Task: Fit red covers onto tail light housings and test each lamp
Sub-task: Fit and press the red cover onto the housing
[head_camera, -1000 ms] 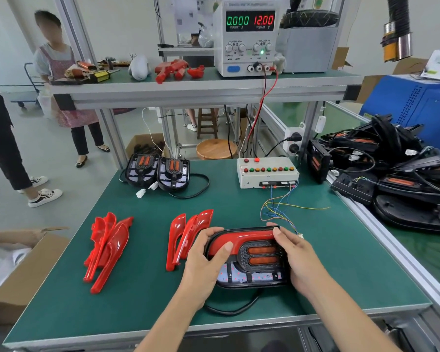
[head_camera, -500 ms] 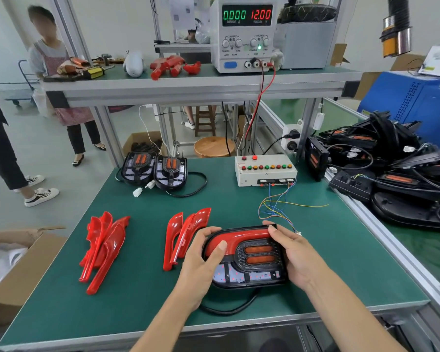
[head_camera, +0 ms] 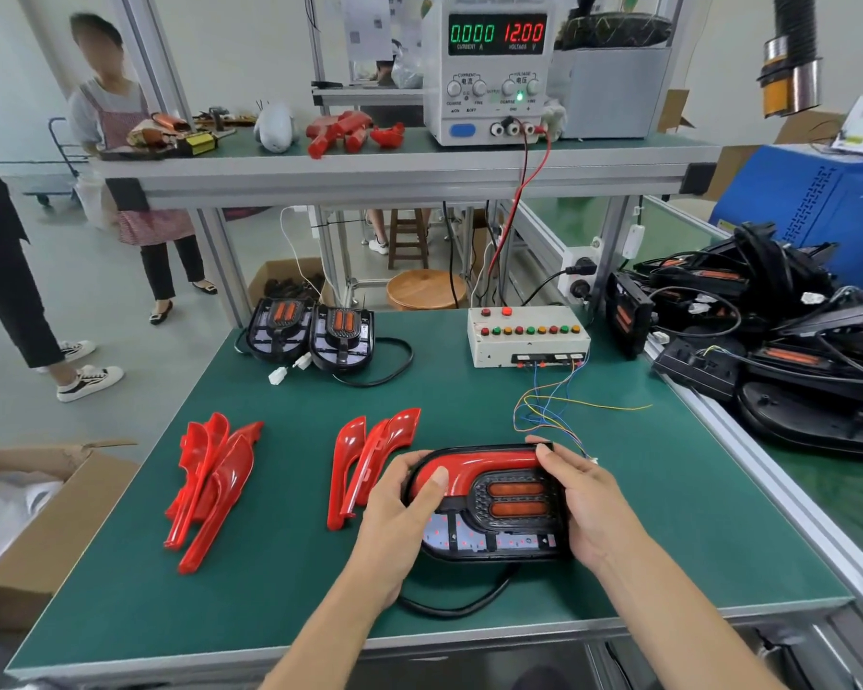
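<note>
A black tail light housing (head_camera: 499, 540) lies flat on the green bench near the front edge, with a red cover (head_camera: 484, 465) along its top. My left hand (head_camera: 399, 510) grips its left end, thumb pressed on the cover. My right hand (head_camera: 584, 495) grips the right end, fingers over the cover's top right corner. Two stacks of loose red covers lie to the left, the nearer stack (head_camera: 365, 465) beside my left hand and the farther stack (head_camera: 210, 485) beyond it. Two more housings (head_camera: 315, 331) stand at the back left.
A white test box (head_camera: 529, 336) with coloured buttons sits at the back, its thin wires (head_camera: 554, 410) trailing toward the housing. The power supply (head_camera: 494, 67) on the shelf reads 0.000 and 12.00. Black housings (head_camera: 768, 341) are piled on the right. Two people stand at left.
Both hands stay on the housing, pressing the cover; the left thumb has shifted slightly on the cover's left end. The housing has not moved on the bench.
</note>
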`<control>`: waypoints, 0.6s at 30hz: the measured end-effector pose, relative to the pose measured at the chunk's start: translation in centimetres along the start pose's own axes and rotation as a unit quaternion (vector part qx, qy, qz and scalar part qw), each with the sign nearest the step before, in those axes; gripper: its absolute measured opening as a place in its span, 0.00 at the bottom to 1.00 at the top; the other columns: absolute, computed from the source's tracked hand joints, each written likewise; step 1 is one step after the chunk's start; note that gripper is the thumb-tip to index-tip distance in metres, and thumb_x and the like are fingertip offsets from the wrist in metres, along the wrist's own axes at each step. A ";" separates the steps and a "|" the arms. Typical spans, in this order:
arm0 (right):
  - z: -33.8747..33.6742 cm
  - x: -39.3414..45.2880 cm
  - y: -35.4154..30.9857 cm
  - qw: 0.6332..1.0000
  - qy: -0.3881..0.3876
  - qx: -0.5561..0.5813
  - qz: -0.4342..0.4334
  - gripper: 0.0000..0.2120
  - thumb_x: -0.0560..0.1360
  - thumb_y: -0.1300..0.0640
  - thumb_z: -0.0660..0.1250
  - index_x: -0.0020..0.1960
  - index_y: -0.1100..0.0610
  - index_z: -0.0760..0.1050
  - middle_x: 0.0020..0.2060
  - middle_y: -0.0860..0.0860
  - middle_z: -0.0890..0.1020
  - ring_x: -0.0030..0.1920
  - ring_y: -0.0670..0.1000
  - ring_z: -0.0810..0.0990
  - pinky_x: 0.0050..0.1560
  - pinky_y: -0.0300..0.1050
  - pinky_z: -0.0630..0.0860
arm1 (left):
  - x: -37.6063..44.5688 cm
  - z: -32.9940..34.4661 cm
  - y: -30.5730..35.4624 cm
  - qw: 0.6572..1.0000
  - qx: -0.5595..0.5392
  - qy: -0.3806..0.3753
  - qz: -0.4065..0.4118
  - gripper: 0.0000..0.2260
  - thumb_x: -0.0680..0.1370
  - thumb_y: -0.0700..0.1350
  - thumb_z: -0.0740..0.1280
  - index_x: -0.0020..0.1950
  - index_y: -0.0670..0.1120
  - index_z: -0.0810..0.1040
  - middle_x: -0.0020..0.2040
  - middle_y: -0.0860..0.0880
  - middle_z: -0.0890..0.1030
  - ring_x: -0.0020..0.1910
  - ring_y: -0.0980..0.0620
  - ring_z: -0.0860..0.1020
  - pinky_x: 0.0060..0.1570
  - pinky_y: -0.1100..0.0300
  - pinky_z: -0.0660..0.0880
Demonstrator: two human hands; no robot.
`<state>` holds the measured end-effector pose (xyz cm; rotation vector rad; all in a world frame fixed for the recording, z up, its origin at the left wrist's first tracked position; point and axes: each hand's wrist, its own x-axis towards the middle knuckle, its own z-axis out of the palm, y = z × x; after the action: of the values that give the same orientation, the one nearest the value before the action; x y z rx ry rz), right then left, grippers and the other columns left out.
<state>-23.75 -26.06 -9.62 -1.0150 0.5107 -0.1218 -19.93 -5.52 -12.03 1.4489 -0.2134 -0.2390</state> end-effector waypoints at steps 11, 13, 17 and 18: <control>0.4 -0.3 -0.1 1.000 0.006 -0.024 -0.016 0.06 0.80 0.61 0.68 0.52 0.58 0.84 0.44 0.61 0.87 0.38 0.59 0.87 0.35 0.52 0.83 | 1.0 0.0 1.1 0.998 0.025 0.013 -0.063 0.11 0.79 0.58 0.69 0.45 0.53 0.83 0.42 0.57 0.82 0.43 0.58 0.78 0.51 0.63 0.73; 0.5 -0.3 0.0 0.999 0.003 -0.032 -0.019 0.06 0.80 0.61 0.68 0.53 0.58 0.85 0.44 0.61 0.87 0.39 0.59 0.87 0.35 0.52 0.83 | 1.3 0.3 1.2 0.992 0.117 0.040 -0.028 0.15 0.80 0.61 0.67 0.41 0.53 0.82 0.34 0.60 0.76 0.35 0.61 0.72 0.40 0.71 0.68; 0.7 -0.4 0.0 0.999 0.004 -0.031 -0.023 0.06 0.80 0.61 0.69 0.53 0.58 0.84 0.44 0.62 0.87 0.39 0.60 0.87 0.35 0.53 0.83 | 1.6 1.0 0.7 0.986 0.151 0.073 0.012 0.13 0.80 0.55 0.70 0.39 0.50 0.82 0.30 0.58 0.75 0.31 0.59 0.69 0.33 0.69 0.67; 0.7 -0.5 0.0 0.999 0.004 -0.031 -0.023 0.06 0.80 0.61 0.68 0.52 0.58 0.85 0.44 0.62 0.87 0.39 0.60 0.87 0.35 0.52 0.83 | 1.7 1.1 0.6 0.985 0.154 0.081 0.018 0.13 0.80 0.54 0.70 0.38 0.50 0.81 0.30 0.57 0.74 0.31 0.58 0.69 0.32 0.68 0.67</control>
<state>-23.83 -25.34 -9.19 -1.0870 0.5002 -0.1526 -18.57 -7.00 -11.30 1.7607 -0.1465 -0.0580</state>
